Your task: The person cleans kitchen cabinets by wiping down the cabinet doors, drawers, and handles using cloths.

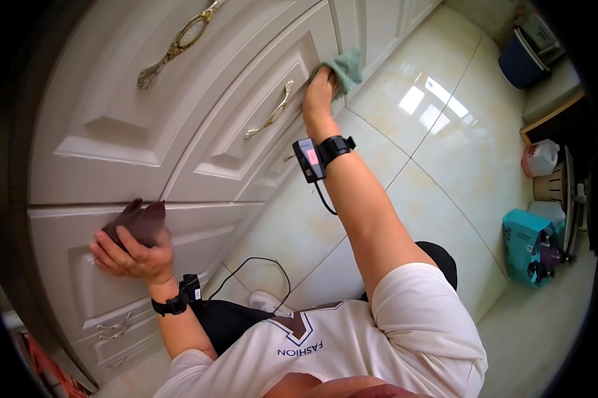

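My left hand [136, 255] is closed around a dark brown cloth [139, 224], raised in front of the lower white cabinet panel [66, 245]. My right hand [320, 93] reaches far out, gripping a green cloth [346, 69] at the side edge of a white drawer front [236, 146]. Some of its fingers are hidden behind the cloth. A gold-and-white handle [272, 113] sits on that drawer, left of my right hand. Each wrist wears a black strap with a small box, the right one a box [309, 159] with a cable.
Another ornate handle [179, 43] juts from the upper cabinet door. Glossy tiles [438, 172] cover the floor. Along the right side stand a dark blue bin [521, 63], a plastic jug [541, 158] and a turquoise box [521, 245]. A black cable [272, 260] loops near my shoe [264, 301].
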Motion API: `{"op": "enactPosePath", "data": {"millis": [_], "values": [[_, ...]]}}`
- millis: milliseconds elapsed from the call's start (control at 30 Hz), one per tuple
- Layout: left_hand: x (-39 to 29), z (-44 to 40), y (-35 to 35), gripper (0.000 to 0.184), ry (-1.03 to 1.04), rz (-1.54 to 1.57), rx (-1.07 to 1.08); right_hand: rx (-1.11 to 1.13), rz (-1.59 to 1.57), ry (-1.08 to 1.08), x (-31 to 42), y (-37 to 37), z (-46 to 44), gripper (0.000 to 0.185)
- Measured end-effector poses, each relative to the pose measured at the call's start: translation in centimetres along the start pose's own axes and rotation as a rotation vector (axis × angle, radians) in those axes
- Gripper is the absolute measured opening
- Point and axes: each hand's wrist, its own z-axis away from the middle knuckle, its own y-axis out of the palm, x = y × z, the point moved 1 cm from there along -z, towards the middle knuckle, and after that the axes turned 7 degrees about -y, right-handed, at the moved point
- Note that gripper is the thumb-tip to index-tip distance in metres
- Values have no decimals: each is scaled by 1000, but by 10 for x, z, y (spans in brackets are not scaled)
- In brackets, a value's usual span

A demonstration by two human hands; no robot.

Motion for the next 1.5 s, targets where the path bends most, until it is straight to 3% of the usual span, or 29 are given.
{"op": "enactPosePath", "data": {"millis": [100, 200, 233, 267, 333, 433, 467, 533, 600, 667, 767, 800, 867, 967, 1033, 1133, 1167, 1200, 1267, 1367, 1400, 1500], "values": [[0, -1, -1, 59, -19, 34, 21, 28, -55, 29, -10, -1, 47, 51], [-1, -3, -1, 54, -6, 25, -14, 200, -35, 26, -3, -11, 139, 45], [-1, -3, -2, 54, -12, 24, -9, 357, -1, 3, -11, -19, 181, 44], [-1, -2, -2, 54, -14, 20, -9, 486, -67, 113, -5, -29, 221, 41], [1, -2, -2, 53, -13, 35, 0, 607, 159, -116, 18, -44, 283, 38], [4, 3, -2, 53, -11, 48, 41, 772, 142, -64, 0, -41, 298, 38], [5, 3, -2, 53, 1, 61, 40, 746, 467, -479, -43, -32, 307, 38], [6, 6, -3, 53, 20, 73, 49, 690, 533, -254, -40, -18, 268, 37], [6, 7, -3, 52, 25, 107, 54, 317, 373, -298, -38, -3, 220, 36], [8, 11, -2, 51, 16, 95, 69, 280, 185, -46, -11, -6, 178, 37], [10, 15, -1, 50, 11, 97, 87, 265, 153, 3, -29, -4, 150, 40], [10, 15, -2, 50, 12, 113, 93, 268, 153, 5, -42, 1, 138, 40], [10, 12, -4, 49, 39, 118, 94, 101, 163, -272, -56, 4, 115, 43], [10, 12, -4, 48, 62, 124, 92, 78, -113, -245, -20, -8, 60, 44], [11, 10, -4, 47, 74, 164, 76, 168, -383, 88, -7, -14, 28, 42], [11, 11, -5, 46, 67, 151, 80, 151, -238, -22, -10, -14, 42, 39], [9, 11, -4, 46, 62, 162, 76, 121, -71, -198, -31, -8, 65, 36], [8, 10, -3, 46, 58, 168, 73, 266, 237, -219, -56, -10, 104, 35], [8, 11, -3, 45, 67, 158, 62, 549, 706, -215, -39, -15, 212, 33], [8, 10, -3, 45, 68, 162, 60, 654, 766, -732, -27, -41, 321, 43], [8, 10, -4, 45, 71, 162, 63, 714, 342, -464, -5, -48, 325, 43], [8, 10, -4, 45, 75, 158, 75, 746, 378, -392, -69, -27, 315, 42]]}}
